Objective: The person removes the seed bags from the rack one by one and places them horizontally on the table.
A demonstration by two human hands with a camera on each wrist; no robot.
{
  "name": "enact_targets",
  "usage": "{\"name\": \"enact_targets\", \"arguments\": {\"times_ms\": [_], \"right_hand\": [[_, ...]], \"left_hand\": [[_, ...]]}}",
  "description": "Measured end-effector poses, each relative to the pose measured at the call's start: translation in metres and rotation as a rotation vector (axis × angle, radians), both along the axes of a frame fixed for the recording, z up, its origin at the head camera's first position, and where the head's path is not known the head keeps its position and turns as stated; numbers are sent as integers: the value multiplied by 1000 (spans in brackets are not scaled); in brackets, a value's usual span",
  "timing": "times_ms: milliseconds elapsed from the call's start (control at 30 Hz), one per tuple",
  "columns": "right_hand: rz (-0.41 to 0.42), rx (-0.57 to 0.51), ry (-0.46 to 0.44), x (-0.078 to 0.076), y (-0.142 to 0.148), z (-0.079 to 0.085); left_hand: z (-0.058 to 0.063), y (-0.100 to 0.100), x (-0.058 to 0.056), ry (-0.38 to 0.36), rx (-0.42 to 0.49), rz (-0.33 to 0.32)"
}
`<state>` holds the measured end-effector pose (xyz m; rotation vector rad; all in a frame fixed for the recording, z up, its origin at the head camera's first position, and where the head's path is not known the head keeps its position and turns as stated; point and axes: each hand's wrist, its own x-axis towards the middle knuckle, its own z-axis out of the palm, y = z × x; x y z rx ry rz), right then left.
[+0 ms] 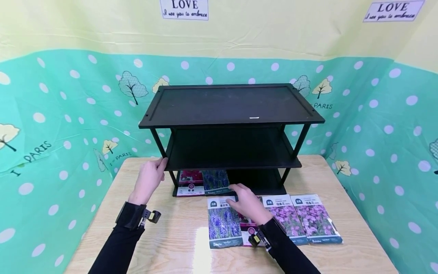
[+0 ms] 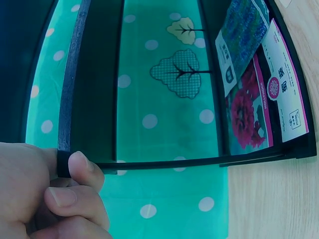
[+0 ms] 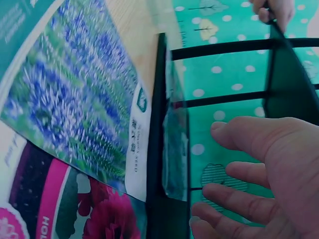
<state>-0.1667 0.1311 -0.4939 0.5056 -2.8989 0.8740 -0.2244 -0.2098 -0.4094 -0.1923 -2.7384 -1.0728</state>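
A black three-tier shelf (image 1: 236, 104) stands on the table. My left hand (image 1: 147, 180) grips the left front corner of its middle tier, fingers curled round the edge in the left wrist view. On the bottom tier lie a red-flower seed packet (image 1: 190, 184) and, to its right, a blue-flower seed packet (image 1: 215, 183), which slightly overlaps it. At the blue packet's right front edge is my right hand (image 1: 248, 205), its fingers (image 3: 249, 199) spread and holding nothing in the right wrist view. Another blue-flower packet (image 1: 224, 224) lies on the table, beside a partly covered red-flower packet (image 1: 245, 226).
Two purple-pink flower packets (image 1: 316, 219) lie at the right end of the row on the wooden table (image 1: 171, 236). A small white mark (image 1: 254, 118) shows on the top tier. A green dotted curtain (image 1: 68, 171) hangs behind and at both sides.
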Motion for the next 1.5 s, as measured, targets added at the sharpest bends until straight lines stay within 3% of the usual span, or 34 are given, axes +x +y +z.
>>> {"name": "enact_targets", "arguments": {"times_ms": [167,367,533,1133,1500], "right_hand": [[15,9,-34,-16,-2,-8],[-24,-9,-118,-30,-3,-20],[-43,-17,-131,-37,-3,-29],[-64,49,-50,-39,-8,-33],[-83,2,-41,-39,-7,-31]], "left_hand": [[-2,0,1,-6,-4,2],[-1,2,0,4,-8,17],[0,3,0,2,-4,30],[1,1,2,-13,-8,18],[2,1,2,-30,-4,17]]}}
